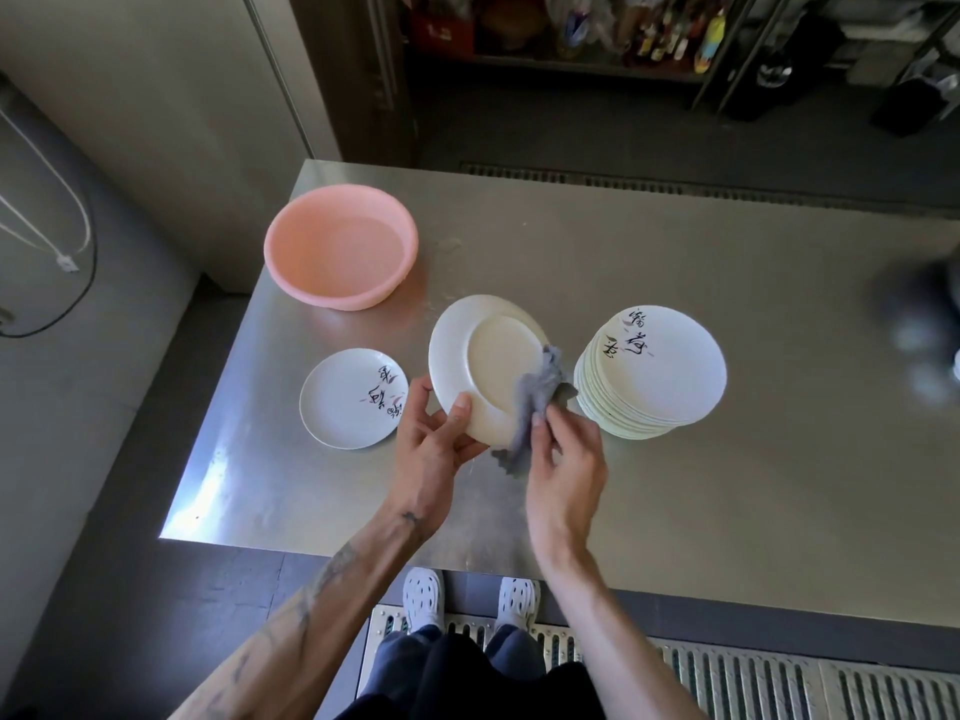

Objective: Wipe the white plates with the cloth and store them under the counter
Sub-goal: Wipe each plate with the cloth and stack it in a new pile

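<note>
The left hand [434, 444] has its grip closed on the lower rim of a round white ceramic plate [485, 366], tilted above the steel bench [727, 485] with its underside facing up. The right hand [563, 459] pinches a crumpled grey cloth [535, 402] against that underside. At 3 o'clock, just beside the plate, stands a stack of white plates with painted characters [660, 371]. At 9 o'clock one small painted plate [350, 397] lies flat. At 11 o'clock sits a pink plastic basin [340, 249].
</note>
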Tool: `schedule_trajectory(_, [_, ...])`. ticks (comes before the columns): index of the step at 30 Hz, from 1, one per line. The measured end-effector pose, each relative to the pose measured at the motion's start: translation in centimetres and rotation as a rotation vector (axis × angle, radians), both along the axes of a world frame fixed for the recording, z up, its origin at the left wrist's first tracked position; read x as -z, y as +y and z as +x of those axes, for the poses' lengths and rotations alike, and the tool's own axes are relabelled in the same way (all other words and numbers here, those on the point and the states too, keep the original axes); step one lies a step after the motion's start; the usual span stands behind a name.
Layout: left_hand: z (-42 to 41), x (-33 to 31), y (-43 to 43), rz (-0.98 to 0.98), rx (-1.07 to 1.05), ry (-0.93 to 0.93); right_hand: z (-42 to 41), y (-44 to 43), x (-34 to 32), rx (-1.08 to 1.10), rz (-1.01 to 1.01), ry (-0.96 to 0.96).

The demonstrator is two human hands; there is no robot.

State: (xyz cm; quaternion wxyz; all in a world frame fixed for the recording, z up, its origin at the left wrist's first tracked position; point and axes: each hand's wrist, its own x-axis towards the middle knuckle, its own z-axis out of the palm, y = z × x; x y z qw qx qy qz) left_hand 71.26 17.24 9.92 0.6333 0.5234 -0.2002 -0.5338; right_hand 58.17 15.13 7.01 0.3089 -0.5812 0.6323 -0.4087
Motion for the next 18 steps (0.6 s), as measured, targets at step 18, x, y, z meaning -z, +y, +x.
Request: schedule_trajectory(18, [0.2,-0.1,0.5,0.033,0.009,-0.046,-0.2,-0.5,1.1,-0.113,-0.045,0.034])
